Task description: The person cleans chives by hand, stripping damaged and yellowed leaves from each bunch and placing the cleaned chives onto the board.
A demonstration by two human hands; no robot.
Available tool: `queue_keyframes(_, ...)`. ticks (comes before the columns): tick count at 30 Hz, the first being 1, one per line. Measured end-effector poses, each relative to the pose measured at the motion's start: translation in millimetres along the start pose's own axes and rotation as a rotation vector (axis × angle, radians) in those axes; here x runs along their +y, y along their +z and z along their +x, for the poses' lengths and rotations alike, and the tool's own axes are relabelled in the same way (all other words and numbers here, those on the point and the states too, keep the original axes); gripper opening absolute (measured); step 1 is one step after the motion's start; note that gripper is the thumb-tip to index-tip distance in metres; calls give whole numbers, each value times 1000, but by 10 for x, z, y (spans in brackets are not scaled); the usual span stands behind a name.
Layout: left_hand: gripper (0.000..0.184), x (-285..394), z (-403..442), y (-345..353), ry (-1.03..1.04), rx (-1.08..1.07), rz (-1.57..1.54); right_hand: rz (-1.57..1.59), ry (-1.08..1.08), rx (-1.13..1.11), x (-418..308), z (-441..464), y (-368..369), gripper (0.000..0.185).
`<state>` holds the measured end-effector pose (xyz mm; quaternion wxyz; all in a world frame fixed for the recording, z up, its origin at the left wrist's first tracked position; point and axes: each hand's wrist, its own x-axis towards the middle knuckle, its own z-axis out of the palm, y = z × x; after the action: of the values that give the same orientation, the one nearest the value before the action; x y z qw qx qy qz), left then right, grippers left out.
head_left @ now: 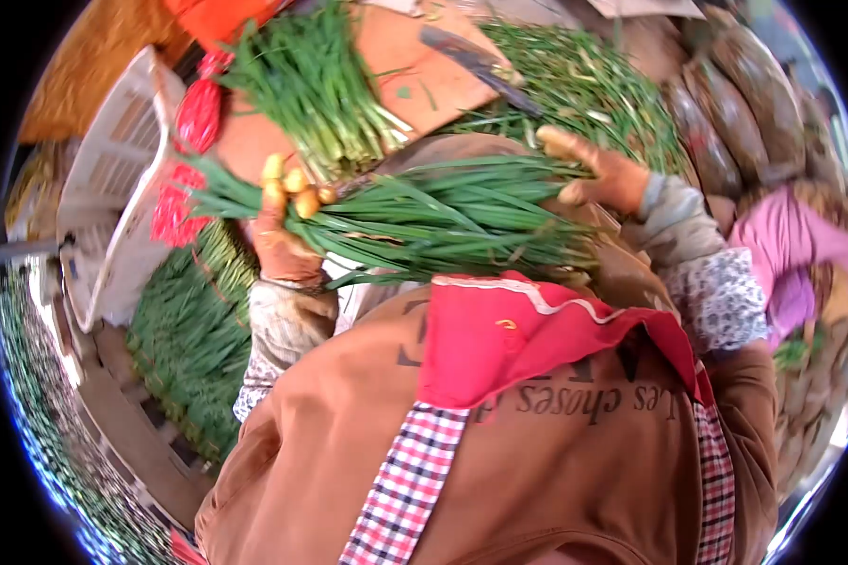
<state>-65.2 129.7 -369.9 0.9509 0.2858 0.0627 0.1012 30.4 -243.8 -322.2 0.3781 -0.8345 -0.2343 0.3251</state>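
Observation:
A loose bunch of long green leafy stalks (443, 217) lies crosswise in front of my body. My left hand (287, 221), in an orange glove with yellowish fingertips, is closed round the leafy end of the bunch. At the other end my right hand (603, 174), also gloved, has its thumb and fingers spread apart beside the stalks, with nothing between them. Beyond the bunch, a pile of green stalks with pale ends (320, 85) rests on an orange-brown board (424, 89). A dark-bladed knife (471, 61) lies on that board's right part.
Loose green trimmings (584, 85) are heaped behind my right hand. A white plastic crate (113, 188) and red netting (198, 118) stand at the left, with more green bundles (188, 330) below. Filled clear bags (744, 104) and pink cloth (787, 235) are at the right.

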Motion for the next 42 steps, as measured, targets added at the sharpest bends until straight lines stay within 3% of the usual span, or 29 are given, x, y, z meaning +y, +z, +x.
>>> queue_keyframes(1,34,-23,24,113,34,113,19,-36,28,-16,-33,-183,106,76)
queue_keyframes(2,42,-52,30,199,70,229,42,-46,48,100,72,-297,249,65)
queue_keyframes(4,38,-62,61,-73,11,72,48,-90,167,301,138,-480,357,45)
queue_keyframes(6,35,-105,48,-233,-17,33,51,-214,-122,470,540,-558,244,27)
queue_keyframes(7,35,-123,22,-181,-14,86,55,39,233,545,259,-706,151,21)
queue_keyframes(8,34,-136,2,-130,-7,142,57,26,65,690,624,-757,27,23)
queue_keyframes(10,35,-121,-48,-98,5,176,53,-158,435,891,733,-946,-277,23)
queue_keyframes(12,35,-111,-81,-100,11,116,48,-14,315,856,500,-990,-190,22)
queue_keyframes(14,36,-120,-140,29,13,153,74,88,-179,543,-78,-882,105,23)
queue_keyframes(16,36,-124,-143,71,-13,102,51,-468,-462,492,-218,-634,339,25)
queue_keyframes(18,37,-121,-143,163,-5,106,45,-473,-407,221,-240,-478,375,26)
queue_keyframes(19,37,-120,-136,181,3,131,94,-391,-151,78,-337,-443,353,25)
queue_keyframes(22,40,-71,-123,278,11,134,100,-675,-134,102,-494,-343,386,19)
queue_keyframes(23,37,-46,-59,154,-20,42,39,-603,-328,279,-411,-316,446,15)
queue_keyframes(25,37,-22,-32,105,-35,-222,-51,19,-273,179,-884,-420,354,22)
queue_keyframes(26,38,-29,1,105,-34,-285,-74,254,-472,315,-983,-422,335,25)
queue_keyframes(28,39,-50,-64,324,31,-144,18,298,-629,567,-1067,-441,100,28)
queue_keyframes(29,38,-59,-95,438,39,-60,25,543,-628,709,-1047,-562,18,28)
queue_keyframes(31,37,-71,-137,595,55,110,36,648,-492,766,-913,-770,-69,30)
queue_keyframes(33,37,-64,-143,593,44,112,37,373,-234,605,-692,-849,66,25)
queue_keyframes(34,37,-67,-131,592,37,113,39,409,-107,425,-486,-794,338,24)
queue_keyframes(35,38,-55,-9,283,-12,-159,-51,180,111,344,-546,-789,586,27)
queue_keyframes(36,39,-67,-4,290,-18,-165,-52,85,296,281,-607,-741,794,33)
queue_keyframes(37,40,-72,-13,301,-21,-169,-52,-390,-10,456,-183,-585,1004,39)
queue_keyframes(38,40,-69,-26,313,-20,-171,-50,-468,50,459,-330,-577,1018,46)
queue_keyframes(40,43,-80,-123,497,36,34,20,-530,67,484,-572,-627,996,47)
queue_keyframes(42,43,-71,-120,500,42,98,51,-512,38,551,-665,-678,1118,44)
